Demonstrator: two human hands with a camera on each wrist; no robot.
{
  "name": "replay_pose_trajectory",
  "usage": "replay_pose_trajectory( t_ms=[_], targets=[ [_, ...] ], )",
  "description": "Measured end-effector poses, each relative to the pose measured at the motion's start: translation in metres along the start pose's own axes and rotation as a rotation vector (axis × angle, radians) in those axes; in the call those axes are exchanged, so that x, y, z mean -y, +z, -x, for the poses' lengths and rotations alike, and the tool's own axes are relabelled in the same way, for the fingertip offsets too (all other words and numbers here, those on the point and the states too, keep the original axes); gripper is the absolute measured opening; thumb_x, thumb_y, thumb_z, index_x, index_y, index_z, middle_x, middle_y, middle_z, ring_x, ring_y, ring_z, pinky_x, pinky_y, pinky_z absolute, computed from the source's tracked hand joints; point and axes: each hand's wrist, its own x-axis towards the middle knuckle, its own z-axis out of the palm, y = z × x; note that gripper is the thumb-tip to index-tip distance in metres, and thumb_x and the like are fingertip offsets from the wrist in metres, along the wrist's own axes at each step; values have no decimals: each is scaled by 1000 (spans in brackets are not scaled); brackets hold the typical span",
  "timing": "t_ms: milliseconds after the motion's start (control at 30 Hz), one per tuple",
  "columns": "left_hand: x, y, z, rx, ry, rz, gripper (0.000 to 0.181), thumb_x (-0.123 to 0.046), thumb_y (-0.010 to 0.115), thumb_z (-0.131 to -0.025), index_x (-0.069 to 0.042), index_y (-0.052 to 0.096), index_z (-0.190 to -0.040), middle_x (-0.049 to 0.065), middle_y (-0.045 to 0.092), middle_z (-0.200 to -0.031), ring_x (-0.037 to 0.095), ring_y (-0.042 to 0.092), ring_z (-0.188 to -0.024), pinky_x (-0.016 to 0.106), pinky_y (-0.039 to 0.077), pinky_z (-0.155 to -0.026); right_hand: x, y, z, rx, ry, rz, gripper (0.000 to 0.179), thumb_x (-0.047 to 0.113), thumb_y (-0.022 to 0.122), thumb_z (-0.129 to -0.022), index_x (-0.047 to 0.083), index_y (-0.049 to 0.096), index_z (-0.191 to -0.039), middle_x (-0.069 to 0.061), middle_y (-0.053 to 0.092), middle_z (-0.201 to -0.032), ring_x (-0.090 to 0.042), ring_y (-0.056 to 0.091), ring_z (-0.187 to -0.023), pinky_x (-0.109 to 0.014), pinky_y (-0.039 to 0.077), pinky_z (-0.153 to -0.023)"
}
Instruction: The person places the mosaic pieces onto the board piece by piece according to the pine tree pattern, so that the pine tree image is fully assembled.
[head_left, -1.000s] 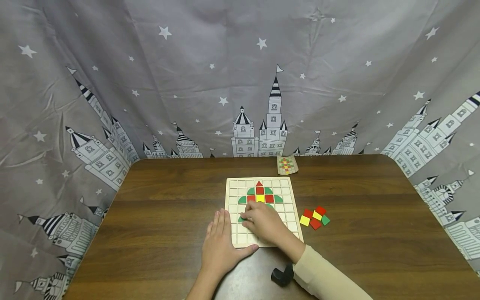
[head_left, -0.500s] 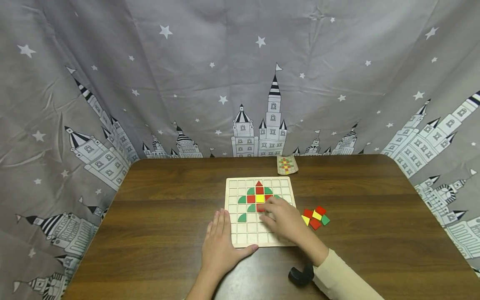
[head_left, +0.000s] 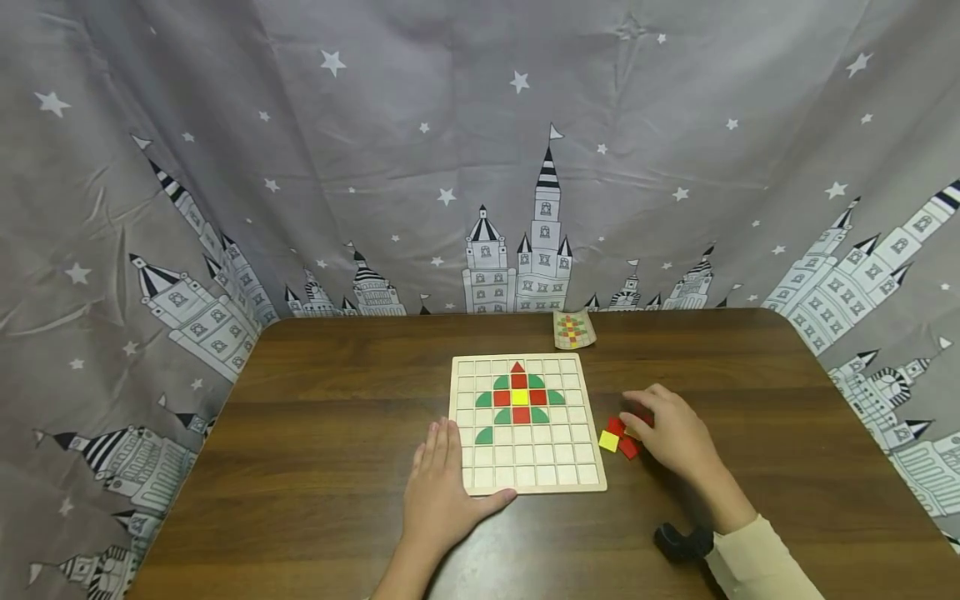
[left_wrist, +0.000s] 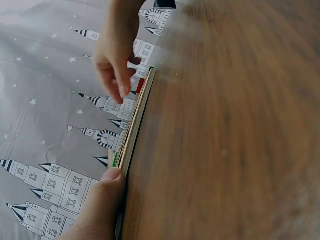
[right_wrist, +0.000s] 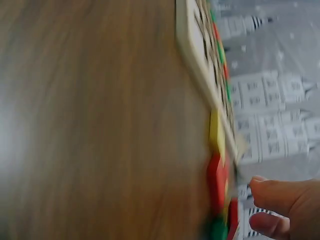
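Note:
A wooden grid board (head_left: 566,457) lies at the table's middle. Set in its cells are red squares, a red triangle, a yellow square (head_left: 520,397) and green quarter-circles, one of them (head_left: 483,436) apart at lower left. My left hand (head_left: 438,496) rests along the board's lower left corner, fingers straight, thumb at the front edge. To the right, my right hand (head_left: 671,429) hovers over a loose pile with a yellow tile (head_left: 609,441) and red tiles (head_left: 628,448); it hides part of them. In the right wrist view its fingertips (right_wrist: 259,179) are apart and hold nothing.
Behind the board, a small pattern card (head_left: 573,331) with slightly curled edges lies near the table's back edge. The brown table (head_left: 337,433) ends at a grey castle-print curtain (head_left: 450,167). A black band (head_left: 682,543) sits at my right wrist.
My right hand has left the board and moved right to the loose tiles. The lower left green quarter-circle is now uncovered in its cell. My left hand has stayed put.

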Motion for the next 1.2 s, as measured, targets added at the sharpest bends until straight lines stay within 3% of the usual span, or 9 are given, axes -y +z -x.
replay_pose_trajectory(
  t_ms=[200,400,733,867,1033,1200],
  targets=[
    [0,1,0,1,-2,9,138,-95,53,-61,0,23,-156,15,21,-165,30,17,-155,49,23,-123,-22,-4,4,-5,41,-16,35,28,70,-92,8,70,-121,-9,67,-107,-25,62,-89,-43,52,-71],
    [-1,1,0,6,-4,7,137,-94,55,-62,-1,23,-157,15,20,-165,30,17,-154,49,23,-123,-28,-6,3,12,46,-29,27,25,69,-94,8,73,-114,-9,68,-106,-31,64,-96,-53,54,-81],
    [-2,-1,0,6,-12,17,137,-92,58,-62,-1,22,-157,15,20,-165,30,17,-155,48,22,-124,-37,-14,4,35,44,-72,31,22,70,-92,5,71,-118,-11,67,-110,-34,63,-102,-56,52,-86],
    [-2,-2,0,13,-13,13,137,-93,57,-62,-1,22,-157,14,19,-166,29,16,-155,48,22,-124,-42,-18,6,41,42,-75,30,22,68,-94,5,71,-118,-10,67,-108,-30,63,-97,-51,53,-83],
    [-2,-2,0,17,-12,6,137,-94,56,-62,-1,21,-157,14,18,-166,29,16,-155,48,22,-124,-48,-20,7,78,31,-73,39,26,74,-89,6,70,-122,-8,64,-107,-21,55,-88,-37,47,-75],
    [-2,-2,0,14,-15,5,137,-93,57,-62,-1,21,-157,14,19,-166,29,16,-155,48,22,-124,-47,-19,8,89,14,-60,35,23,76,-87,7,71,-117,-7,63,-106,-21,55,-89,-40,49,-77]
  ],
)
